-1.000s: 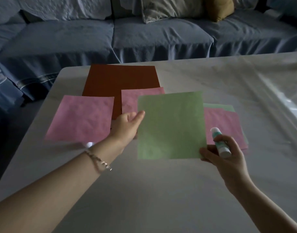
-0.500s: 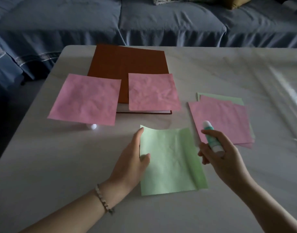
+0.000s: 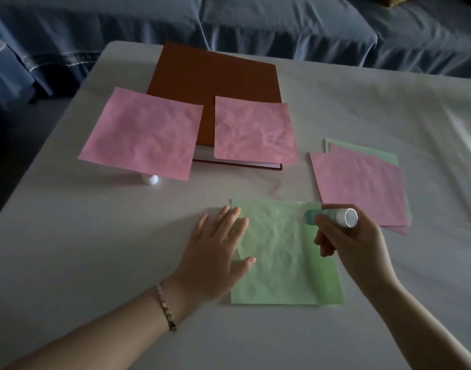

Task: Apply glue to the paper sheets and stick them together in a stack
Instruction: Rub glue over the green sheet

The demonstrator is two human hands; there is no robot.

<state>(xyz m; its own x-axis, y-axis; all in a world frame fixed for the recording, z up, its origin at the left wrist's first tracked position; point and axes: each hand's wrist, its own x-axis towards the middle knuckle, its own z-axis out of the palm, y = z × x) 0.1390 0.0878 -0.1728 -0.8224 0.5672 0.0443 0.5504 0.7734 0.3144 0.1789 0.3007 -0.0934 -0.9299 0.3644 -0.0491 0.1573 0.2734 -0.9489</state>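
Gluing step, judged just begun. Left hand spread flat and open, palm down, pinning the left edge of the green sheet to the table. Right hand closed around the glue stick, tip pointed left and down at the sheet's far right corner, seemingly touching the paper there, though contact too blurred to confirm. Small stack of pink and green sheets just beyond the right hand, slightly to its right. Two loose pink sheets further off: one beyond the left hand, one between and beyond both hands, lying partly on a brown book. Small white cap beyond the left hand, under the near edge of the left pink sheet. Next, probably: strokes of glue across the green sheet with the left hand holding firm against creasing, then a lift onto the stack with edges squared. Thin, wrinkled paper, likely to drag or tear under a hard stroke.
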